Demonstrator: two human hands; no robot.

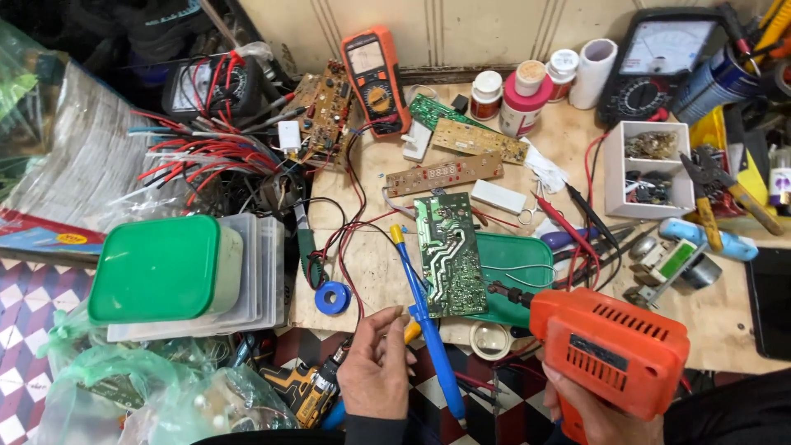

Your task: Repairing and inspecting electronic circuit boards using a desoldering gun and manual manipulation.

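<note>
Right hand (597,412) grips an orange pistol-shaped soldering gun (610,350), its dark tip aimed left at the green circuit board (449,255).

That board lies up and left of the gun, long axis running away from the person, propped half on a green plastic tray (519,255) (otherwise bare) on the wooden worktop (560,140). Left hand (375,371) is nearer, fingers closed around a blue-handled, yellow-tipped tool (428,330) lying along the board's left edge. A white two-compartment box (614,173) holds small parts.

Your circuit board (449,255) lies on the tray (527,251); the drill (614,350) is right, the box (156,268) left.
</note>
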